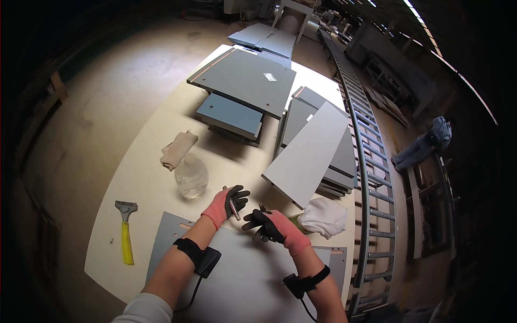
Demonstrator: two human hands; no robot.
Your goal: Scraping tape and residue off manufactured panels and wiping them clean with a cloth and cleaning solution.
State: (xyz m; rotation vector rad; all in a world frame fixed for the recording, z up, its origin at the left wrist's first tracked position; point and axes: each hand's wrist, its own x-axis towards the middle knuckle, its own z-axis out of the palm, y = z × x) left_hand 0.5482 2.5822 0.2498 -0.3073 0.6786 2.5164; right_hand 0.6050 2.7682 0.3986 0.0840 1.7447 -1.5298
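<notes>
Gripped pen point(235, 211) near far edge of board point(242, 274)

The left hand point(226, 204) holds the pen, both ends sticking out. The right hand point(272, 226), half curled, is near that edge too; whether it holds anything, I cannot tell.

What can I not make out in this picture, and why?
Head view:
Pen-like stick: partly hidden by the left hand.
Right hand: dark overlapping fingers obscure any grip.
Greenish thing: partly behind white cloth.
Panel label: too small to read.
Near grey panel: cut off by the lower edge.
</notes>
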